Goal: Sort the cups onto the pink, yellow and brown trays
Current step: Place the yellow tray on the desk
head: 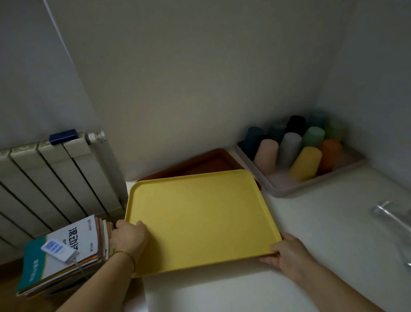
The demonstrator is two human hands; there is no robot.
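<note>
The shallow pink plastic tray point(288, 191) holds many plastic cups of different colours point(306, 164), which stand close together. It lies on the white counter point(328, 225), at 2 o'clock from the flat yellow plastic tray point(199, 220). The brown plastic tray point(200, 163), at 12 o'clock, lies partly under the yellow one. The left hand point(128, 238) grips the yellow tray's edge at 9 o'clock. The right hand point(290, 250) grips its corner at 5 o'clock.
</note>
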